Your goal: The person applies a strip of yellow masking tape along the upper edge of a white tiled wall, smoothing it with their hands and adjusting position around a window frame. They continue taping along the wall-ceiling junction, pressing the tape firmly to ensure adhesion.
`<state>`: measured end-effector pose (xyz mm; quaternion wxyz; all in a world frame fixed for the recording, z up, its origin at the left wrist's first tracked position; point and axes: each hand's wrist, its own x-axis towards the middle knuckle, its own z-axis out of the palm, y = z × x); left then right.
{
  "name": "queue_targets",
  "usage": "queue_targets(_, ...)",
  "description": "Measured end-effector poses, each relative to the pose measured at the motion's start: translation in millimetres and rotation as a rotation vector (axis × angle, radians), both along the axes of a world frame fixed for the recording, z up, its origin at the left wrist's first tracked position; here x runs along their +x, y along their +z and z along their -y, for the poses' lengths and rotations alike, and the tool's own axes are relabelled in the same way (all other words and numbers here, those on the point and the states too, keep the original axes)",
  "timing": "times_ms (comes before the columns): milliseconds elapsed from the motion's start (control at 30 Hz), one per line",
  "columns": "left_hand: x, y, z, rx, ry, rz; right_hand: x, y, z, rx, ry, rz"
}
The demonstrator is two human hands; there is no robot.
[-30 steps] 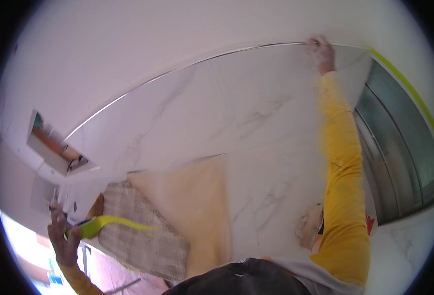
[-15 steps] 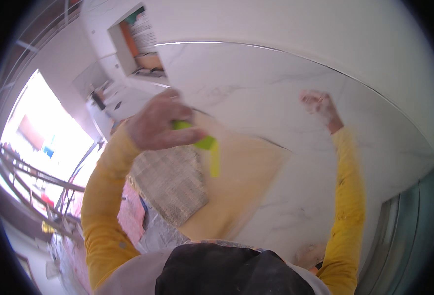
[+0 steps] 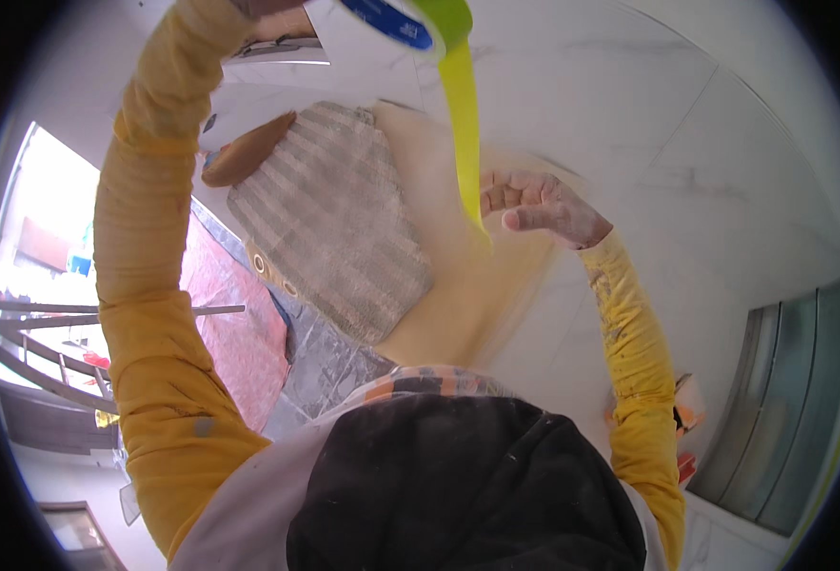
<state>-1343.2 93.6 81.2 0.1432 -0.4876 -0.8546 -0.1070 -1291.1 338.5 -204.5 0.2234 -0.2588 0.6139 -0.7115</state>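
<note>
At the upper edge only a bit of my left hand (image 3: 272,7) shows; its fingers are cut off there. Beside it is a roll of yellow-green adhesive tape (image 3: 452,21) with a blue-lined core, which the hand holds. A length of tape (image 3: 464,124) hangs unrolled from it, its lower end narrowing and twisting. My right hand (image 3: 545,207) is beside that lower end, thumb and fingers apart and loosely curled, holding nothing. Whether the fingertips touch the strip, I cannot tell. Under the strip lies a tan board or sheet (image 3: 467,305) on the pale marble-look surface.
A grey striped mat (image 3: 334,219) lies left of centre, with a brown rounded object (image 3: 250,150) at its far corner. Pink sheeting (image 3: 234,324) and dark grey marbled tile (image 3: 329,376) are at lower left. Metal bars (image 3: 49,324) stand by the bright opening. Greenish glass panels (image 3: 772,409) are on the right.
My left hand has risen to the upper edge with the tape roll, and the hanging strip is longer. My right hand has moved left and lower, toward the strip, and its fingers have spread.
</note>
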Motion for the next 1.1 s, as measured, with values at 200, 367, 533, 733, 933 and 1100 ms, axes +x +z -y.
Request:
queue_targets(200,-13.6,7.3,35.0,0.105,-0.15,0.04,-5.6,-25.0,66.6,-0.006,-0.29,-0.071)
queue_targets(367,-27.6,16.1,62.8,0.211,-0.24,0.015,-8.6,-35.4,88.8,-0.09,-0.454,0.06)
queue_targets(533,-70.4,22.3,94.9,0.119,-0.105,0.028,23.4,-25.5,78.5,-0.254,-0.714,0.066)
queue_targets(733,-154.9,14.6,112.9,-0.224,-0.798,-1.12,48.1,-13.6,22.5,-0.486,-0.872,0.042)
queue_targets(933,-110.7,-37.1,22.4,0.18,-0.49,0.021,124.4,26.2,-94.9,-0.358,-1.239,-0.048)
queue_targets(1100,-107.9,-20.3,-22.7,-0.133,-0.898,-0.827,106.3,22.4,-120.2,-0.052,-1.171,-0.079)
